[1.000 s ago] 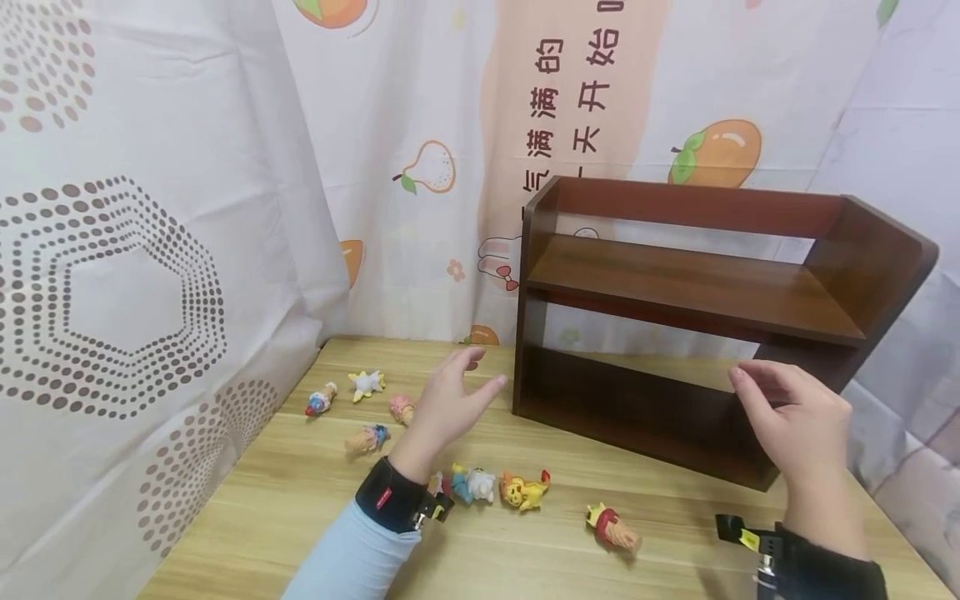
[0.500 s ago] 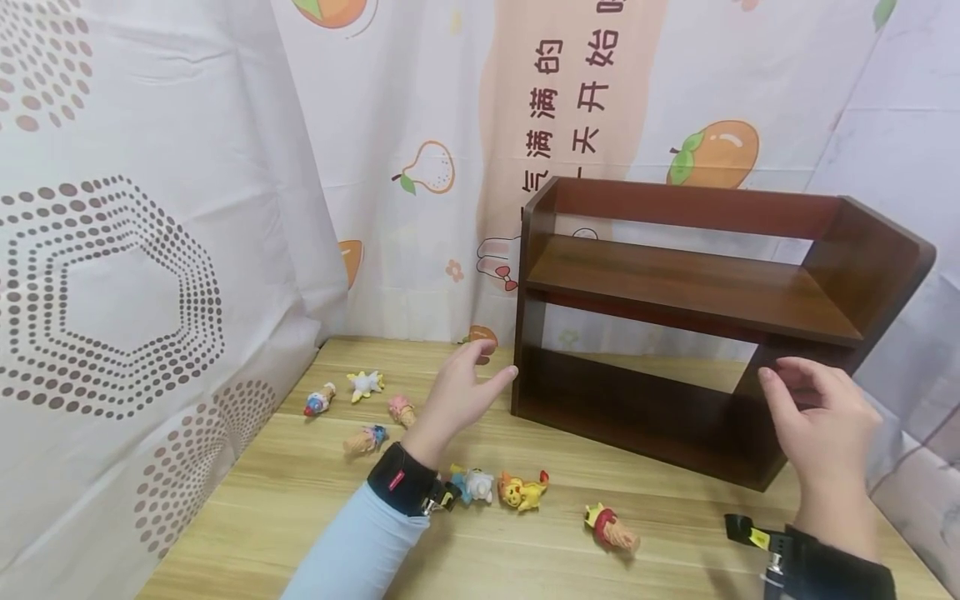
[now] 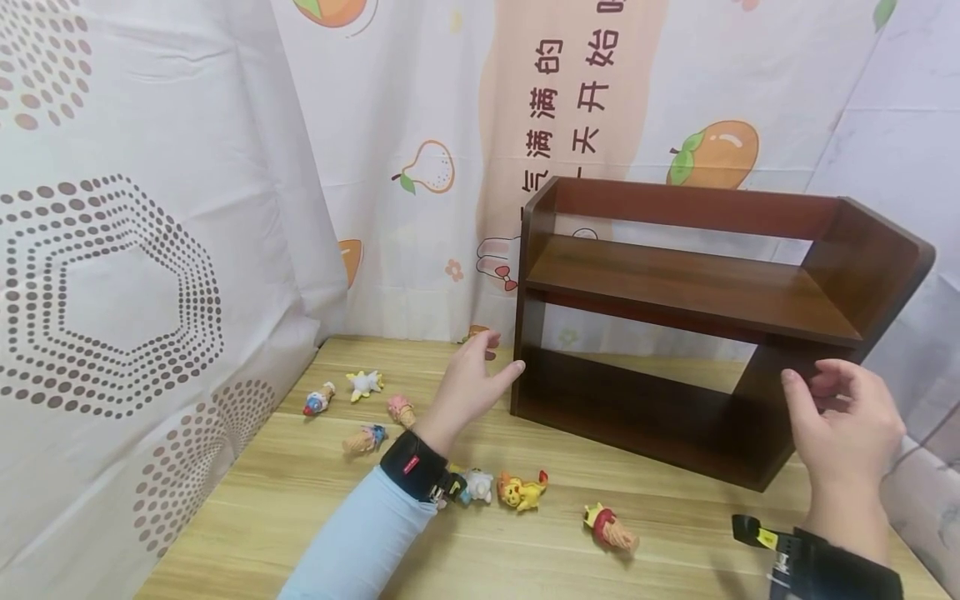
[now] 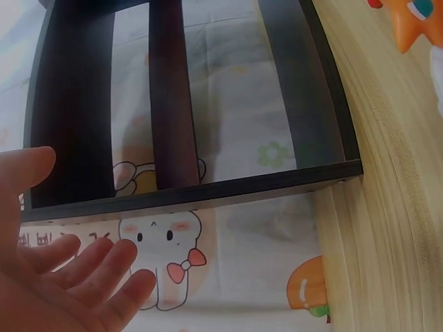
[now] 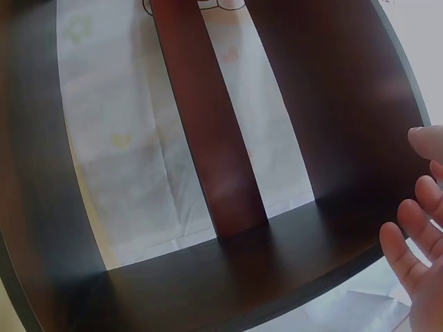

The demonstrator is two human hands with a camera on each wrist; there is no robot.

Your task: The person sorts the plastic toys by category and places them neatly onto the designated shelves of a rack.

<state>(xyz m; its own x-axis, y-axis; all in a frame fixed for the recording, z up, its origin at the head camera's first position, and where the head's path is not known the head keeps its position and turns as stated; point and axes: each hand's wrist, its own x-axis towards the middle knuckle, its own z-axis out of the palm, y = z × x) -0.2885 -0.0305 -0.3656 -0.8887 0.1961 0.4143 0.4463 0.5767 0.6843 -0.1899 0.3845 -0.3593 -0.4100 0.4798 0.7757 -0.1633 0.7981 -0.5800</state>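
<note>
While both my hands hang open in the air, nothing is in either grip: my left hand has its fingers spread and relaxed just beside the left upright of the dark brown two-tier wooden shelf, and my right hand is loosely spread, grasping nothing, just beside the shelf's right upright. From the left wrist view my left hand shows straight fingers close to the shelf's edge; whether they touch it I cannot tell.

Nearest me on the pale wooden tabletop lie a small red-and-tan figurine, a yellow-and-red animal figurine and a white-and-blue figurine. Farther left lie a tan figurine with blue, a pink figurine, a white star-shaped figurine and a red-white-blue figurine.

Beyond them the shelf stands on the tabletop towards its right rear, both tiers bare. Open tabletop runs in front of the shelf and to its left. Behind everything hangs a white curtain printed with fruit and characters.
</note>
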